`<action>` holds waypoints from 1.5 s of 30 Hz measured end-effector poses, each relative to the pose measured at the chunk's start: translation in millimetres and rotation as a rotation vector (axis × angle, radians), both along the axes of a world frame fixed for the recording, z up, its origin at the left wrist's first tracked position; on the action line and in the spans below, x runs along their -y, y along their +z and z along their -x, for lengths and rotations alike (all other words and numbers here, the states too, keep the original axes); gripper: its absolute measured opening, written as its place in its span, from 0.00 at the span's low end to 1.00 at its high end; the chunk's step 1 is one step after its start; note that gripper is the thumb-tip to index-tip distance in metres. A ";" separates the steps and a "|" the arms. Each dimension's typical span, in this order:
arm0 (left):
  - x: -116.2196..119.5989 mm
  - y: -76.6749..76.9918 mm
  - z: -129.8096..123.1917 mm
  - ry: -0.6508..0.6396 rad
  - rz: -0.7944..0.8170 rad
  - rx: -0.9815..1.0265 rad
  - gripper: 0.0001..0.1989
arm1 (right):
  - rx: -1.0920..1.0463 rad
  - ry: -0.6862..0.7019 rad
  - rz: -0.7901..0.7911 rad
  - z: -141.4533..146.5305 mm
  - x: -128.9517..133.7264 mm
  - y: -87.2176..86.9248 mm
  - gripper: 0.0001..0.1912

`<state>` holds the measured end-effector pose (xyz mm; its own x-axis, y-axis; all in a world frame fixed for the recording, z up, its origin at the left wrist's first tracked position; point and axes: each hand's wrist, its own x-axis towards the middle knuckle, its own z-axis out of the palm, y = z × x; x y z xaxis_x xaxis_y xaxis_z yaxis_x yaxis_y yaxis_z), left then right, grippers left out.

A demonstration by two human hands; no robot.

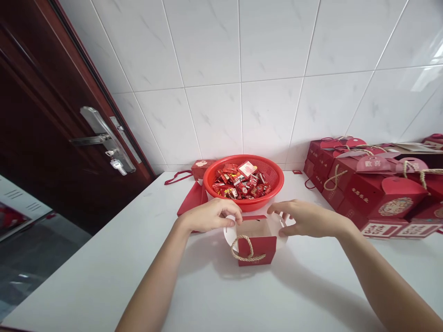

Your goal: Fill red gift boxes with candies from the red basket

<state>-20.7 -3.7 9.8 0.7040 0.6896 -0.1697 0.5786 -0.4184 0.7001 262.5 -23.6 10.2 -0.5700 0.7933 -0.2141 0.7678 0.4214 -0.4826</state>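
Observation:
A small red box (258, 251) stands upright on the white table, its top open and its pale inside showing. A twisted rope handle (252, 252) hangs over its near side. My left hand (212, 215) is at the box's left white flap, fingers curled with a gap between thumb and fingertips. On the other side, my right hand (302, 218) touches the right flap, thumb and fingers apart. Just behind the box sits a red plastic basket (243, 203) holding several wrapped sweets (242, 180).
Several red boxes with rope handles (377, 193) are stacked at the right. A flat red piece (192, 199) and a small red box with a ribbon (201, 169) lie left of the basket. White tiles (214, 46) rise behind; a dark door (44, 92) is at the left.

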 end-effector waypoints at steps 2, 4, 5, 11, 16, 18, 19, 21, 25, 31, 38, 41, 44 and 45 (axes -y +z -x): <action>2.0 3.0 0.3 -0.010 -0.007 -0.058 0.09 | 0.055 -0.019 -0.036 0.4 -0.5 -2.8 0.19; 3.6 5.2 1.3 -0.011 -0.002 -0.100 0.10 | 0.096 -0.025 -0.092 3.1 1.1 -5.1 0.15; 4.1 5.7 2.0 -0.009 0.001 -0.109 0.11 | 0.109 -0.020 -0.123 5.2 2.7 -5.9 0.13; 6.0 4.5 5.2 0.021 0.019 -0.094 0.24 | 0.130 0.079 -0.283 18.6 15.8 -5.4 0.12; 7.4 3.9 8.8 0.063 0.081 -0.212 0.52 | 0.131 0.092 -0.277 23.7 18.3 -7.8 0.10; 6.3 3.2 11.2 0.046 0.095 -0.224 0.57 | 0.125 0.099 -0.265 23.6 17.3 -9.8 0.17; 5.5 2.6 12.3 0.032 0.107 -0.213 0.57 | 0.122 0.107 -0.250 23.3 17.1 -10.2 0.21; 3.6 1.1 14.1 0.004 0.133 -0.178 0.57 | 0.122 0.120 -0.212 22.8 17.7 -9.5 0.29; 1.9 -0.5 14.4 -0.006 0.201 -0.173 0.60 | 0.163 0.121 -0.155 24.0 23.9 -4.7 0.39; 5.4 5.9 10.5 0.091 0.161 -0.338 0.65 | 0.294 0.106 -0.185 37.9 39.0 -13.3 0.43; 7.9 10.2 7.2 0.150 0.209 -0.471 0.54 | 0.351 0.104 -0.245 45.2 39.2 -23.4 0.41; 7.4 8.0 5.4 0.162 0.228 -0.527 0.46 | 0.305 0.124 -0.248 40.9 32.6 -25.5 0.44; 6.9 6.1 3.2 0.184 0.311 -0.530 0.42 | 0.321 0.115 -0.291 38.3 26.3 -28.0 0.44; 7.0 6.1 2.6 0.193 0.316 -0.522 0.42 | 0.331 0.109 -0.310 38.1 24.6 -28.3 0.43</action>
<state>-23.3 -10.7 15.8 0.3418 0.6558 -0.6731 0.9212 -0.0922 0.3780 224.4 -48.2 -18.0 -0.5947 0.7878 -0.1603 0.8024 0.5940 -0.0578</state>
